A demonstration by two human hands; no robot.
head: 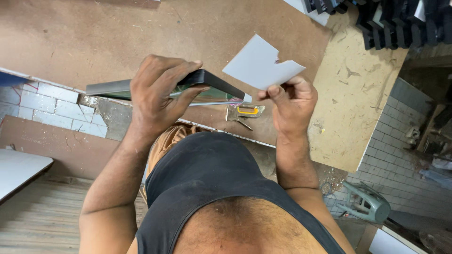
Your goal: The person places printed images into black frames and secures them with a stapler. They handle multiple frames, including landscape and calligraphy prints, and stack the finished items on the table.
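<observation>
My left hand (157, 89) grips a flat black-framed panel (214, 83) by its edge, thumb below and fingers over the top; the panel is held level above the brown worktable (84, 42), and its glassy face shows greenish reflections. My right hand (292, 101) pinches a piece of white card (261, 63) with a notch cut in its right side, holding it up at the panel's right corner. Under the panel, on the table, lies a metal stapler-like tool with a yellow insert (246, 113).
A stack of black frames (395, 21) stands at the top right beside a lighter scratched board (353, 103). A grey-green plastic stool (367, 202) sits on the tiled floor at lower right. A white board (19, 167) lies at lower left.
</observation>
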